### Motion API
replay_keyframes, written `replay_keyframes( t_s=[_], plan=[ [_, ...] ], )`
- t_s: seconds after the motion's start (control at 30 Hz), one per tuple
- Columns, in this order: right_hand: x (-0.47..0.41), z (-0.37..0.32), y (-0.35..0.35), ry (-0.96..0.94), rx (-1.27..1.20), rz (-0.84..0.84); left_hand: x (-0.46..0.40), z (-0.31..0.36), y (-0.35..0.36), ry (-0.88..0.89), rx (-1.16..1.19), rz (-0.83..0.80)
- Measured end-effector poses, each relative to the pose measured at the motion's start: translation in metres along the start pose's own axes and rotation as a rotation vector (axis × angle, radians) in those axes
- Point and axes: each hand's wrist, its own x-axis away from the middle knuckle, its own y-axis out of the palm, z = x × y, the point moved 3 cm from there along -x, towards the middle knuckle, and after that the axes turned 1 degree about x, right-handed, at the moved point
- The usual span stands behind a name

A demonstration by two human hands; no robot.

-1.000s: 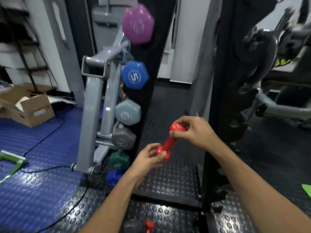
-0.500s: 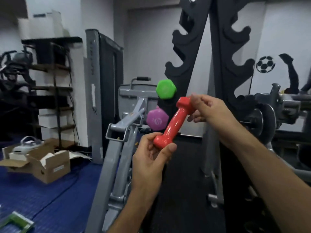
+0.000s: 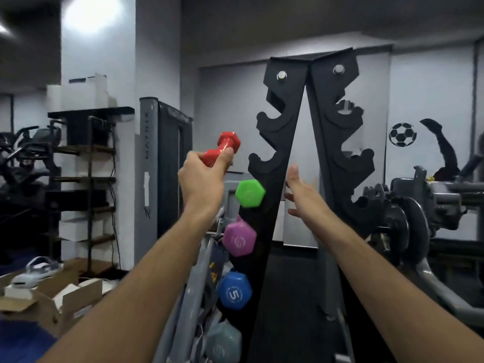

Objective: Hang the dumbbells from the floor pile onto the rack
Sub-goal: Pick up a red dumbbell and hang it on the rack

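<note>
My left hand [image 3: 203, 179] grips a small red dumbbell [image 3: 223, 150] by its handle and holds it up, left of the black A-frame rack [image 3: 285, 142]. The rack's two top notches on the left side sit bare, just right of the dumbbell. Below them hang a green dumbbell [image 3: 250, 193], a purple one [image 3: 239, 239], a blue one marked 5 [image 3: 235, 293] and a grey-blue one [image 3: 224, 344]. My right hand [image 3: 301, 192] is raised with fingers spread, between the rack's two uprights, holding nothing.
A grey machine frame [image 3: 193, 297] leans just left of the rack. Cardboard boxes [image 3: 55, 299] lie at the lower left, with dark shelving [image 3: 89, 179] behind. A weight machine with plates [image 3: 408, 226] stands to the right.
My right hand let go of the red dumbbell and opened beside the rack. My left hand alone raised the dumbbell higher, toward the top notches. My view tilted up.
</note>
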Motion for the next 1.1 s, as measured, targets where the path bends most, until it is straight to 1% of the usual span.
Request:
replay_keyframes(
  t_s=[0.13,0.37,0.47,0.57,0.63,0.73,0.8,0.83,0.9,0.97,1.1],
  plan=[
    [-0.009,0.003,0.006,0.007,-0.008,-0.021,-0.033,0.013,0.035,0.036,-0.097,-0.069],
    [-0.014,0.005,0.005,0.018,0.059,-0.042,-0.046,0.03,0.073,0.132,-0.315,-0.182],
    [-0.012,0.007,0.004,-0.016,0.041,-0.045,-0.045,0.034,0.082,0.232,-0.423,-0.277],
    [-0.01,0.01,0.005,-0.037,0.025,-0.049,-0.043,0.034,0.09,0.376,-0.585,-0.393],
    [-0.01,0.013,0.006,-0.038,0.017,-0.044,-0.044,0.035,0.089,0.443,-0.673,-0.404],
    [-0.01,0.013,0.006,-0.04,0.005,-0.044,-0.043,0.035,0.086,0.516,-0.723,-0.39],
    [-0.009,0.012,0.006,-0.051,-0.004,-0.049,-0.04,0.032,0.086,0.522,-0.684,-0.4],
    [-0.008,0.011,0.006,-0.055,-0.008,-0.051,-0.039,0.031,0.086,0.477,-0.612,-0.421],
    [-0.007,0.011,0.005,-0.043,-0.002,-0.044,-0.036,0.028,0.087,0.319,-0.407,-0.45],
    [-0.006,0.012,0.004,-0.023,0.004,-0.034,-0.034,0.026,0.086,0.207,-0.256,-0.444],
    [0.001,0.013,0.003,-0.031,-0.016,-0.036,-0.031,0.021,0.08,0.15,-0.137,-0.45]
  ],
)
